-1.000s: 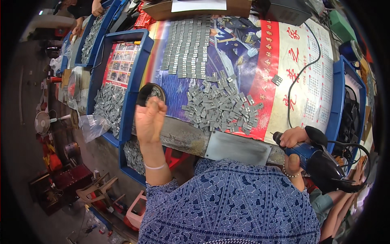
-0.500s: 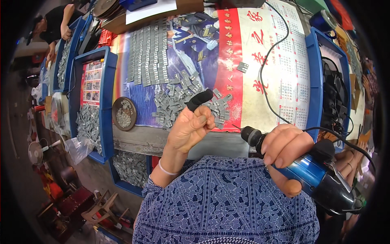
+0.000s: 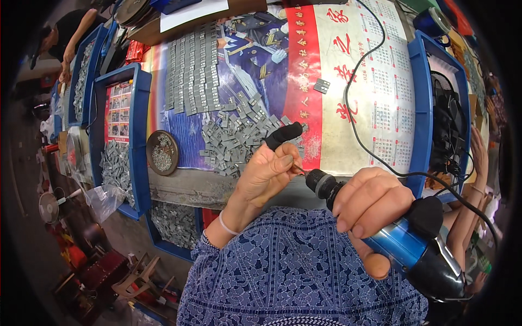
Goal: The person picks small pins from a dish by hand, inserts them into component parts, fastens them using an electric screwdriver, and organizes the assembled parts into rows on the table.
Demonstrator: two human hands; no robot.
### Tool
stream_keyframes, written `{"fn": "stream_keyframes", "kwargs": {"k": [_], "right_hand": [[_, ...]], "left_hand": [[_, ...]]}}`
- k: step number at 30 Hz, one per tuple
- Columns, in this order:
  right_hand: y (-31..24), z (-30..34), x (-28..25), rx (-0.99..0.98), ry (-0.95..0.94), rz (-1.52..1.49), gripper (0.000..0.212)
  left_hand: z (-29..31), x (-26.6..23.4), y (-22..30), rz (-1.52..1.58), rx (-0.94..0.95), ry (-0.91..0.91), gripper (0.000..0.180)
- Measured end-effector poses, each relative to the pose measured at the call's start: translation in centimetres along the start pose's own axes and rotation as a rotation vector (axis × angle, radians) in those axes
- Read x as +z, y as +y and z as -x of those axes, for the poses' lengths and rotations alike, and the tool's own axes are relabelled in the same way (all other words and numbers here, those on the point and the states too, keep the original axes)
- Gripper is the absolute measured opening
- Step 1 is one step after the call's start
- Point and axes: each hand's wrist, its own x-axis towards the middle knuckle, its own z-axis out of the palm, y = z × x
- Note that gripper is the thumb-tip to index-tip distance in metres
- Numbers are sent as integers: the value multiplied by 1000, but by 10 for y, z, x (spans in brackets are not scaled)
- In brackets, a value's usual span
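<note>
My right hand (image 3: pixel 372 204) is wrapped round a blue and black electric screwdriver (image 3: pixel 399 242), its chuck pointing left. The thin bit reaches to the fingertips of my left hand (image 3: pixel 269 171), which are pinched together. What they hold, if anything, is too small and hidden to make out. A black cover sits on my left index finger. Just beyond that hand, small grey metal-and-plastic pieces (image 3: pixel 231 136) lie in a loose heap. Further off, more of these pieces stand in neat rows (image 3: pixel 190 70). A round dish (image 3: pixel 173 163) of tiny metal parts rests left of the heap.
Blue bins of grey pieces (image 3: pixel 142 114) stand on the left, another (image 3: pixel 163 247) below the table edge. A blue bin (image 3: pixel 421 119) with black items is at right. The black cord (image 3: pixel 349 103) crosses the poster-covered table, near a lone grey piece (image 3: pixel 321 86). Other people work nearby.
The screwdriver has moved left, bringing its bit to my left fingertips. My left hand has shifted slightly right. The view has shifted a little.
</note>
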Motion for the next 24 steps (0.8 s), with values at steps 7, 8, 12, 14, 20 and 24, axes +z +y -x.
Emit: {"fn": "stream_keyframes", "kwargs": {"k": [7,8,12,14,20,24], "right_hand": [[9,2,6,-70,48,34,45],[10,2,7,-66,54,33,44],[22,-5,11,-205,70,186,46],[18,-4,8,-140,23,204,46],[16,2,6,-99,37,233,45],[15,7,0,-116,47,101,42]], "left_hand": [[-3,-8,-5,48,10,-36,42],[-2,-6,-4,48,12,-34,42],[-4,-3,-4,-13,-5,52,43],[-2,-4,-5,-9,5,54,44],[-6,-9,-13,40,-49,18,41],[-7,-10,-11,42,-92,-10,39]]}}
